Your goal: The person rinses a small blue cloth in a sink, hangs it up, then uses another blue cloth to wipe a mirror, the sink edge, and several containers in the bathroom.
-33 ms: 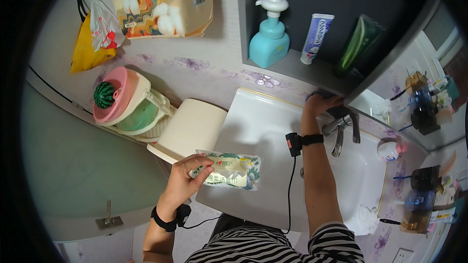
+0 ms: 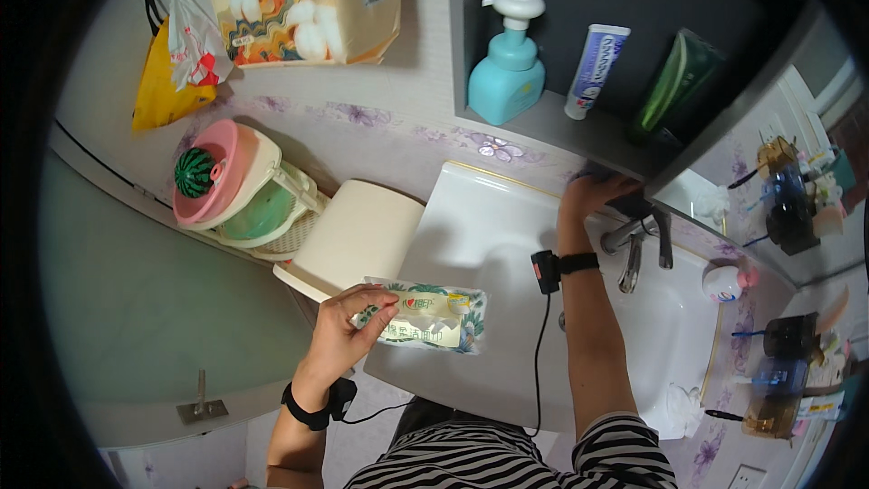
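Note:
My left hand (image 2: 347,330) pinches the left end of a soft pack of tissues (image 2: 444,319), white with green leaf prints, held level over the left front of the white washbasin counter (image 2: 457,222). My right arm stretches across the basin. My right hand (image 2: 593,195) is at the back wall, beneath the grey cabinet and left of the tap (image 2: 627,244). Its fingers are bent around something dark in the shadow there, which I cannot make out. Both wrists carry black straps with small boxes and cables.
In the grey cabinet (image 2: 588,127) stand a turquoise pump bottle (image 2: 507,77), a toothpaste tube (image 2: 597,72) and a green tube (image 2: 674,86). A cream bin (image 2: 362,231) and stacked basins (image 2: 240,163) are at left. Cups (image 2: 787,335) line the right; a white bottle (image 2: 721,283) stands by the basin.
The view has shifted slightly, so the cabinet and its bottles appear a little farther right. Both hands keep their places, the left still on the tissue pack.

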A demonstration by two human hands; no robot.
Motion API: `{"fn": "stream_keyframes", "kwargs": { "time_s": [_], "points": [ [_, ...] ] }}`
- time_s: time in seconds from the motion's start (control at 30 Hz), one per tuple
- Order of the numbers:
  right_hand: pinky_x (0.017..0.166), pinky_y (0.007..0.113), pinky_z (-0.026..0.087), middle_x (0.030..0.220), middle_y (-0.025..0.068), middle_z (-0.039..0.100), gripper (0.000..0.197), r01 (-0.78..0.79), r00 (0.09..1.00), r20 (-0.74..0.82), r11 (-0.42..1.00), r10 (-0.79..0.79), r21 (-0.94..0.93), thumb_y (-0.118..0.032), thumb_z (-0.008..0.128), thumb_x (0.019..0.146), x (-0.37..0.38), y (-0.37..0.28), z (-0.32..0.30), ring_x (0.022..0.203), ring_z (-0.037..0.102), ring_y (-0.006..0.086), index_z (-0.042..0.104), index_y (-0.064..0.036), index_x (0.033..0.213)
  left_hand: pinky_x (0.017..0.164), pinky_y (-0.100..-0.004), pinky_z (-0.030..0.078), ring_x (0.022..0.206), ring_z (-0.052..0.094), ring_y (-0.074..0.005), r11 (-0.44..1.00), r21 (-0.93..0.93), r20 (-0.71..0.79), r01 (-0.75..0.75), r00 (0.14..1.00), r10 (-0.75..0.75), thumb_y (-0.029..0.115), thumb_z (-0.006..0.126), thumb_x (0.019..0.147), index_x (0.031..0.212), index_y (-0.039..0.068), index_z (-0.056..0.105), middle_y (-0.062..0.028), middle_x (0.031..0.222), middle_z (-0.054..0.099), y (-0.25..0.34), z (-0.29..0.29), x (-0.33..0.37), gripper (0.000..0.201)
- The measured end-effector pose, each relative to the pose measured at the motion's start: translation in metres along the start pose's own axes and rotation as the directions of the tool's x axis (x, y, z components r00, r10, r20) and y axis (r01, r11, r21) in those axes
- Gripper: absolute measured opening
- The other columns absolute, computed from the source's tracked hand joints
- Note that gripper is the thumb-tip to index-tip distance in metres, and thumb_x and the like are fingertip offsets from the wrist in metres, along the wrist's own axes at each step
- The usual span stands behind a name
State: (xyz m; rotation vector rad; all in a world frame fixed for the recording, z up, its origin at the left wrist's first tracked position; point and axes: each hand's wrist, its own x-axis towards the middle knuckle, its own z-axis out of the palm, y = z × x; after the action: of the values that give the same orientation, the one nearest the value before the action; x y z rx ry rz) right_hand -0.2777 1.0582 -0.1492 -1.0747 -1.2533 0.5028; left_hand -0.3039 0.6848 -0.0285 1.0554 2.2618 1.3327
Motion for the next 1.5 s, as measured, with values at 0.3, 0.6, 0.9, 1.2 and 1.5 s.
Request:
{"fn": "stream_keyframes", "kwargs": {
  "time_s": [0.3,0.6,0.9,1.2,1.5],
  "points": [
    [0.101,0.054,0.025,0.141,0.0082,0.03,0.06,0.887,0.202,0.797,0.452,-0.57,0.098,0.0,0.045,0.078,-0.037,-0.021,0.045,0.129,0.027,0.0311,0.035,-0.0148,0.135,0.074,-0.0286,0.049,0.078,0.063,-0.0198,0.993,-0.103,-0.019,-0.058,0.998,0.056,0.001,0.066,0.078,0.091,-0.001,0.065,-0.0121,0.088,0.067,0.005,0.004,0.004,0.013],
    [0.076,0.035,0.053,0.138,-0.0002,0.031,0.047,0.883,-0.445,0.805,-0.041,-0.392,0.468,-0.006,0.043,0.084,-0.077,-0.004,0.1,0.133,0.025,0.0175,0.038,-0.0065,0.13,0.082,-0.0285,0.046,0.086,0.061,-0.017,0.98,-0.197,-0.065,0.011,0.998,-0.025,0.001,0.062,0.08,0.092,-0.001,0.065,-0.0109,0.09,0.065,0.015,0.023,0.023,0.012],
    [0.096,0.039,0.035,0.108,0.0018,0.055,0.027,0.949,0.141,0.91,0.315,-0.39,-0.012,-0.013,0.051,0.081,-0.005,0.088,-0.028,0.101,0.049,0.0232,0.061,-0.019,0.106,0.08,-0.0262,0.045,0.087,0.059,-0.0155,0.933,-0.357,-0.035,-0.055,0.998,0.045,-0.001,0.06,0.082,0.095,0.001,0.064,-0.0084,0.094,0.063,0.026,0.04,0.044,0.014],
    [0.088,0.041,0.043,0.111,0.0086,0.054,0.028,0.399,0.696,0.715,0.795,0.061,-0.456,-0.012,0.059,0.072,-0.02,0.095,-0.044,0.103,0.048,0.0335,0.065,-0.0159,0.099,0.081,-0.0265,0.045,0.087,0.059,-0.0149,0.921,-0.374,-0.016,-0.106,0.994,0.108,-0.002,0.058,0.084,0.097,0.0,0.063,-0.0086,0.095,0.063,0.029,0.039,0.054,0.015],
    [0.085,0.036,0.045,0.114,0.0077,0.05,0.04,0.573,0.18,0.972,0.819,-0.153,0.023,-0.012,0.059,0.072,-0.099,0.026,0.025,0.101,0.048,0.0308,0.062,-0.0139,0.113,0.079,-0.0248,0.046,0.084,0.059,-0.012,0.85,-0.526,-0.18,-0.038,0.981,-0.068,0.0,0.057,0.085,0.097,-0.001,0.062,-0.0056,0.092,0.063,0.003,0.014,0.044,0.012]
  ]
}}
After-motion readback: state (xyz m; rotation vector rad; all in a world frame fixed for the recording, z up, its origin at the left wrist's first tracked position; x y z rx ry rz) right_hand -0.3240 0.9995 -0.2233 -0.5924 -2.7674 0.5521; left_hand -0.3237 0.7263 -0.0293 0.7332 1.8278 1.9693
